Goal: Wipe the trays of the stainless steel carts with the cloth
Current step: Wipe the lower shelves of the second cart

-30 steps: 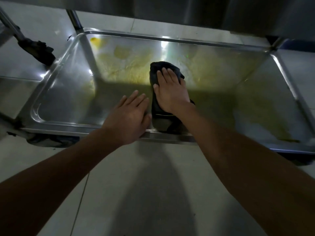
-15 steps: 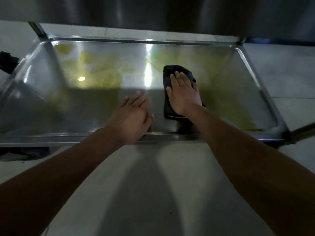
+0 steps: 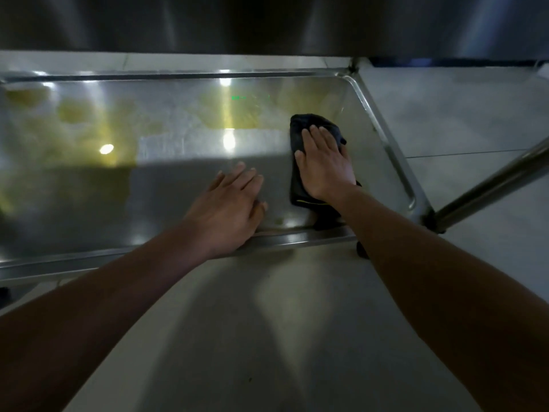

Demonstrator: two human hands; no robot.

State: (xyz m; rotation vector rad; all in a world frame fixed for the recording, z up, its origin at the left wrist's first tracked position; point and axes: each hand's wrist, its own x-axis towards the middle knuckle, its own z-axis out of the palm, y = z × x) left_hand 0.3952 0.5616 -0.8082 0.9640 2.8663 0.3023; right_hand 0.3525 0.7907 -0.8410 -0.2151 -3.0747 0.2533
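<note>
A low stainless steel cart tray (image 3: pixel 178 185) fills the middle of the view, with yellowish smears over its left and far parts. A dark cloth (image 3: pixel 300 191) lies flat in the tray's right part. My right hand (image 3: pixel 325 165) presses on the cloth with straight fingers pointing away from me. My left hand (image 3: pixel 228 209) rests flat on the tray floor by the near rim, just left of the cloth, holding nothing.
An upper steel shelf (image 3: pixel 267 22) overhangs the tray along the top. A cart leg or bar (image 3: pixel 490 185) slants up to the right from the tray's near right corner. Pale tiled floor (image 3: pixel 460 114) lies to the right and in front.
Both hands and the cloth have moved toward the right end of the tray, and the view has shifted right. The tray's right corner now lies close to the cloth.
</note>
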